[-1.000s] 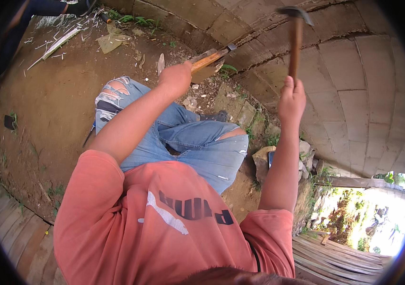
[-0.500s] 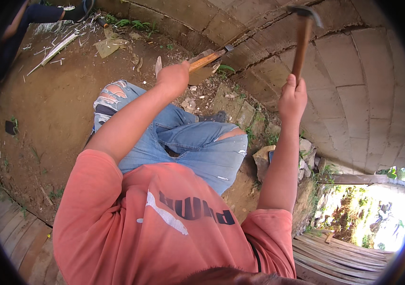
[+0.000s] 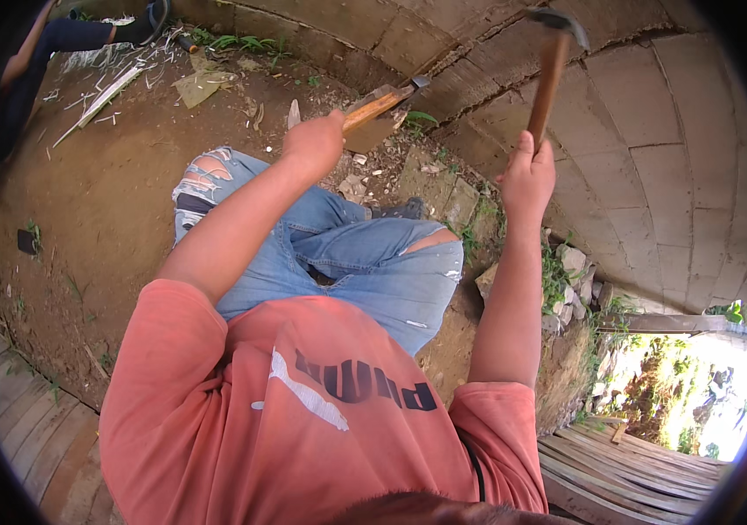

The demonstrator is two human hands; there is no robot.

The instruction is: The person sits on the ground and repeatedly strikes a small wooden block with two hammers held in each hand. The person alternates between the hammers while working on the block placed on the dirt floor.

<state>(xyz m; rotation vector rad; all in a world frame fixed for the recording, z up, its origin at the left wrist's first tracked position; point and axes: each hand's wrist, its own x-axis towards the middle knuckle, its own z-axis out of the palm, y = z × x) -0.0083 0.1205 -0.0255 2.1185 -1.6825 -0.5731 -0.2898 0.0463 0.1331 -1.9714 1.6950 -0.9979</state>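
My left hand [image 3: 315, 144] is wrapped round a wooden-handled tool [image 3: 373, 111] with a short metal end. That metal end points away from me, close to the foot of the block wall; whether it touches the wall I cannot tell. Off to the right, my right hand [image 3: 526, 179] grips the lower handle of a hammer [image 3: 548, 83]. The hammer is raised nearly upright, its dark metal head in front of the wall and higher in the picture than the other tool. My crossed legs in ripped jeans [image 3: 364, 262] lie between my arms.
The block wall [image 3: 645, 175] curves across the far and right sides. Stones [image 3: 573, 280] and weeds lie along its base. At the far left are pale wood strips [image 3: 102, 105] and another person's leg [image 3: 80, 35]. Wooden slats [image 3: 636, 464] run along the lower right.
Both hands have shifted slightly left in the picture, each still holding its tool. The hammer remains raised. My view has turned a little against the ground and wall.
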